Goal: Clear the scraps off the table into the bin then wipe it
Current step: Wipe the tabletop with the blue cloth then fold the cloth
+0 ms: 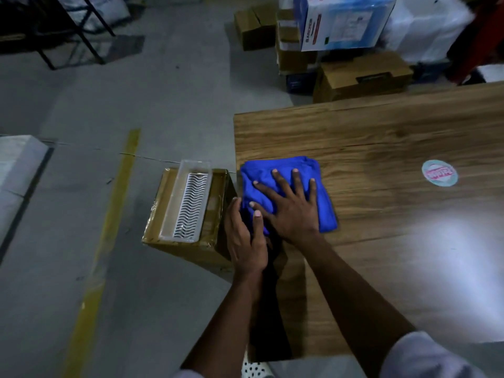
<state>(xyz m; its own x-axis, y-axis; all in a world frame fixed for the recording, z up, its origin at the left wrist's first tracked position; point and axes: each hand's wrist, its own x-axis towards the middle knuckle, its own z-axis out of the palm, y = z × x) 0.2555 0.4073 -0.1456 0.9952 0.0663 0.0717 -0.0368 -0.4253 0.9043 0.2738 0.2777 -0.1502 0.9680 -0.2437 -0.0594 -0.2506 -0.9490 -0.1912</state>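
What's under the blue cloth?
Only the wooden table shows around the blue cloth. The right hand presses flat on top, and the left hand touches its near edge. Whatever lies beneath, scraps or nothing, is covered.

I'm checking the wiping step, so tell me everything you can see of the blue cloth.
The blue cloth is soft-looking, bright blue fabric, folded into a rumpled pad. It lies on the wooden table, right at its left edge. The right hand presses flat on it with fingers spread. The left hand touches its near-left corner at the table's edge.
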